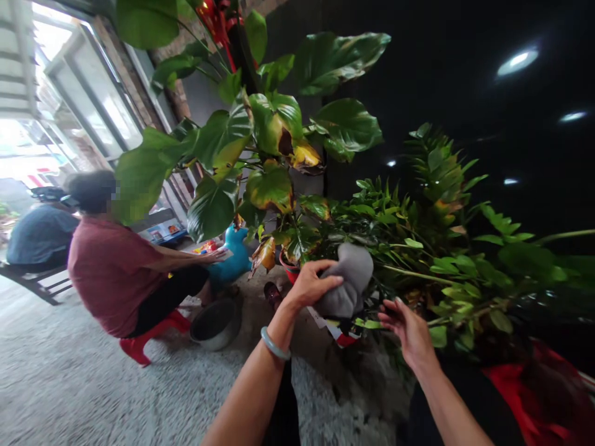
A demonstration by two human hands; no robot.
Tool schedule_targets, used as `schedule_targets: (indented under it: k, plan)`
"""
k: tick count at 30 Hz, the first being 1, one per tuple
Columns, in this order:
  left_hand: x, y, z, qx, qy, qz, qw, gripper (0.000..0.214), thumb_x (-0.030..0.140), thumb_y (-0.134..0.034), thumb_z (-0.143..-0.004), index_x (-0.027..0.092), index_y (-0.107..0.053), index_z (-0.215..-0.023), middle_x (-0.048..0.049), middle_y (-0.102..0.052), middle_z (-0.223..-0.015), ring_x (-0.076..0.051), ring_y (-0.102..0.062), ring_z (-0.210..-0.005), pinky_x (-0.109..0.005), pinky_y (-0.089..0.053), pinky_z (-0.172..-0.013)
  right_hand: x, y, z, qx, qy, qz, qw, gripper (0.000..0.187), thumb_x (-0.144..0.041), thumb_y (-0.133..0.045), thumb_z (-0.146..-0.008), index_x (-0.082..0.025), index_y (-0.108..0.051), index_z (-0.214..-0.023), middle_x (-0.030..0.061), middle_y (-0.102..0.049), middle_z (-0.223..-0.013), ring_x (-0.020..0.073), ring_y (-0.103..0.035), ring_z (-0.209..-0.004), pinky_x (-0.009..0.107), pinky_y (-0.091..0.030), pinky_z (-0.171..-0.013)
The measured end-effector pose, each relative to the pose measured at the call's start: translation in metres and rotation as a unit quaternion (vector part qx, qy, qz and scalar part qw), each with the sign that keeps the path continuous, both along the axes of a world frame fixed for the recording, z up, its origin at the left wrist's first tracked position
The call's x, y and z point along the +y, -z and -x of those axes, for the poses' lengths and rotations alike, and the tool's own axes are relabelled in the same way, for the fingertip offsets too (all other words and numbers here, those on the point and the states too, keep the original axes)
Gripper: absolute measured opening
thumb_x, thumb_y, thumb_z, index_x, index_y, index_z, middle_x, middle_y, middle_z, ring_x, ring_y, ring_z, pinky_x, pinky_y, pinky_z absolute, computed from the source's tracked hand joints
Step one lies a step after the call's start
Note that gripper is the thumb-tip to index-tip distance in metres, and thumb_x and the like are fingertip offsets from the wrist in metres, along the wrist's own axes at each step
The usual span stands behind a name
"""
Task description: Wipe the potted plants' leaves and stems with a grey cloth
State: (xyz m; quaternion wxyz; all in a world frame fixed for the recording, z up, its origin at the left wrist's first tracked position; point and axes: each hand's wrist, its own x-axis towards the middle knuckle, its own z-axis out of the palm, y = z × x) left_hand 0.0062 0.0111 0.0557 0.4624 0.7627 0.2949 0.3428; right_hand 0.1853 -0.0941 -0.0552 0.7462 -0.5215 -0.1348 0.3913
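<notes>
A crumpled grey cloth [346,282] is gripped in my left hand [312,286], thumb and fingers closed on its near side. A pale green bangle circles that wrist. My right hand [406,328] hovers to the right of the cloth, apart from it, fingers spread and slightly curled with nothing in them. Close by that hand are the leafy stems of a low green plant [458,285]. Behind the cloth rises a tall plant with big broad leaves [274,186], some yellowed and browned at the edges, in a red pot [290,270].
On the left a person in a dark red shirt [109,266] sits on a red plastic stool [155,334] beside a grey basin [214,325]. A blue toy animal [232,257] stands beyond it. Another person [41,226] sits on a bench. A dark shiny wall [465,80] backs the plants.
</notes>
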Motion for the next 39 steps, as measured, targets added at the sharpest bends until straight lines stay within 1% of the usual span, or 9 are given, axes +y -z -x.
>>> schedule_targets:
  k: [6, 10, 13, 20, 23, 27, 30, 35, 39]
  plan:
    - [0.006, 0.005, -0.02, -0.002, -0.105, -0.075, 0.992, 0.03, 0.027, -0.064, -0.069, 0.017, -0.073, -0.095, -0.0027, -0.072, -0.091, -0.02, -0.061, -0.087, -0.028, -0.046, -0.08, 0.002, -0.007, 0.008, 0.001, -0.003, -0.011, 1.0, 0.035, -0.048, -0.078, -0.049, -0.022, -0.073, -0.072, 0.0037, -0.074, -0.073, 0.0214, -0.069, -0.063, 0.028, -0.051, -0.05]
    - [-0.008, 0.037, -0.008, 0.218, 0.029, -0.025, 0.975, 0.024, 0.022, -0.071, -0.058, 0.019, -0.076, -0.081, 0.0008, -0.069, -0.074, -0.02, -0.06, -0.077, -0.026, -0.044, -0.07, 0.0, -0.007, 0.011, -0.002, -0.011, 0.008, 1.0, 0.037, -0.05, -0.077, -0.051, -0.018, -0.074, -0.069, 0.0062, -0.073, -0.068, 0.0211, -0.067, -0.057, 0.027, -0.049, -0.045]
    - [-0.011, 0.031, 0.003, 0.165, 0.102, 0.043, 0.98, 0.027, 0.029, -0.07, -0.062, 0.016, -0.076, -0.085, 0.0007, -0.067, -0.069, -0.018, -0.059, -0.07, -0.023, -0.043, -0.062, -0.002, -0.006, 0.007, -0.002, -0.005, 0.012, 1.0, 0.039, -0.053, -0.076, -0.052, -0.017, -0.073, -0.066, 0.0061, -0.07, -0.058, 0.019, -0.064, -0.048, 0.028, -0.049, -0.043]
    - [0.007, -0.004, -0.012, -0.086, -0.121, -0.062, 0.987, 0.032, 0.032, -0.064, -0.07, 0.015, -0.072, -0.096, -0.0031, -0.07, -0.089, -0.019, -0.061, -0.085, -0.025, -0.047, -0.077, 0.0, -0.009, 0.006, 0.002, 0.018, -0.013, 1.0, 0.036, -0.05, -0.076, -0.05, -0.02, -0.072, -0.069, 0.0035, -0.072, -0.066, 0.0197, -0.066, -0.055, 0.027, -0.049, -0.046]
    - [0.003, 0.022, -0.015, 0.041, -0.117, -0.051, 0.991, 0.028, 0.025, -0.065, -0.068, 0.017, -0.073, -0.093, -0.0016, -0.071, -0.089, -0.019, -0.061, -0.088, -0.026, -0.046, -0.078, 0.001, -0.011, 0.011, 0.004, 0.016, -0.011, 1.0, 0.036, -0.046, -0.078, -0.047, -0.022, -0.074, -0.074, 0.0024, -0.075, -0.076, 0.0207, -0.068, -0.064, 0.026, -0.049, -0.047]
    - [-0.012, 0.047, -0.002, 0.227, 0.036, -0.006, 0.973, 0.025, 0.023, -0.071, -0.062, 0.018, -0.076, -0.086, 0.0007, -0.07, -0.077, -0.02, -0.061, -0.079, -0.024, -0.044, -0.068, -0.001, -0.014, 0.012, 0.0, 0.005, 0.006, 1.0, 0.036, -0.045, -0.078, -0.046, -0.021, -0.075, -0.071, 0.0045, -0.075, -0.076, 0.0221, -0.068, -0.065, 0.027, -0.049, -0.047]
    - [-0.013, 0.029, 0.007, 0.152, 0.094, 0.051, 0.983, 0.029, 0.029, -0.07, -0.064, 0.015, -0.075, -0.089, 0.0002, -0.068, -0.074, -0.017, -0.06, -0.072, -0.022, -0.043, -0.062, -0.003, -0.016, 0.009, 0.004, 0.006, 0.016, 1.0, 0.036, -0.047, -0.079, -0.043, -0.018, -0.074, -0.065, 0.0055, -0.072, -0.064, 0.0212, -0.065, -0.057, 0.028, -0.047, -0.045]
    - [0.004, -0.014, -0.005, -0.053, -0.03, -0.016, 0.998, 0.036, 0.035, -0.069, -0.067, 0.015, -0.073, -0.096, -0.0024, -0.07, -0.086, -0.017, -0.061, -0.079, -0.023, -0.047, -0.07, -0.003, -0.02, 0.01, 0.016, 0.02, 0.011, 1.0, 0.037, -0.047, -0.079, -0.038, -0.019, -0.072, -0.062, 0.0036, -0.071, -0.062, 0.0189, -0.064, -0.053, 0.026, -0.046, -0.045]
    - [0.006, 0.009, -0.018, 0.015, -0.073, -0.058, 0.996, 0.028, 0.025, -0.066, -0.068, 0.017, -0.075, -0.093, -0.002, -0.072, -0.089, -0.019, -0.061, -0.087, -0.025, -0.047, -0.077, -0.001, -0.022, 0.014, 0.016, 0.025, 0.012, 0.999, 0.036, -0.044, -0.079, -0.038, -0.021, -0.073, -0.065, 0.0019, -0.073, -0.067, 0.0185, -0.065, -0.058, 0.025, -0.047, -0.045]
